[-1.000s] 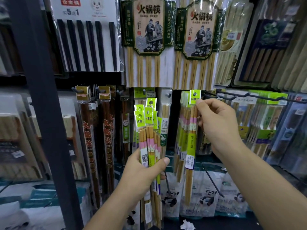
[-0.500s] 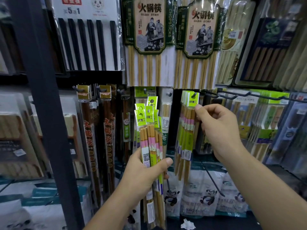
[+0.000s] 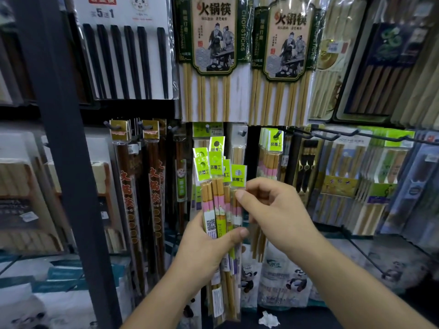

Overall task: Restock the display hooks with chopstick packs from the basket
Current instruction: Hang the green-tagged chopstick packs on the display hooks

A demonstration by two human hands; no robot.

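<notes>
1. The left hand (image 3: 209,248) is gripping a bundle of chopstick packs (image 3: 215,193) around its middle, the thumb wrapping across the front; the green header cards are fanning out at the top of the bundle.
2. The right hand (image 3: 273,210) is reaching in from the right of the bundle and pinching the rightmost pack (image 3: 238,174) just under its green header, thumb in front, fingers curling behind.
3. Up and to the right of the bundle, matching hung packs (image 3: 270,160) are dangling from a display hook (image 3: 278,134); further right of the bundle, long black hooks (image 3: 332,134) are jutting out.
4. Above the bundle, large hotpot chopstick packs (image 3: 213,55) are hanging; left of it a dark post (image 3: 64,162) is standing upright; below it and to the right a crumpled scrap (image 3: 268,319) is lying.
</notes>
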